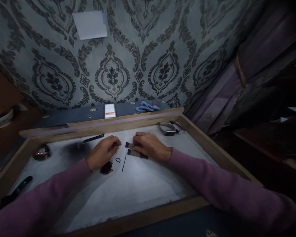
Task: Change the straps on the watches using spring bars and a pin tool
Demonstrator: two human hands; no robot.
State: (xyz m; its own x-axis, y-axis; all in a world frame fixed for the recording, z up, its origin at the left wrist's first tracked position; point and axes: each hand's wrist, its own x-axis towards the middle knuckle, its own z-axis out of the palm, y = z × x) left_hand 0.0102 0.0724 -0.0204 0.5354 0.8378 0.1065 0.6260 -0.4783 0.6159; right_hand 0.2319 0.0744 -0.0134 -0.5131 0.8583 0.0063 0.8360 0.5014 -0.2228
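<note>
My left hand (104, 152) hovers over the white board (143, 184) with its fingers curled and thumb drawn in. Anything between those fingertips is too small to make out. My right hand (153, 146) is closed over a grey-brown strap piece with a dark end (129, 144), like half of a watch strap. A second matching strap piece (134, 153) lies just below it, partly beneath the hand. Between the hands are a small dark loop (117, 160) and a thin dark pin (124, 163). Close under my left wrist sits a dark round watch (106, 168).
A wooden frame (120, 223) borders the board. Inside it are a watch with a grey band (167, 128), a bronze-coloured watch (41, 152), a black strap (21, 187) and a dark flat blade (93, 138). Behind stand a small white box (110, 111) and blue cloth (147, 106).
</note>
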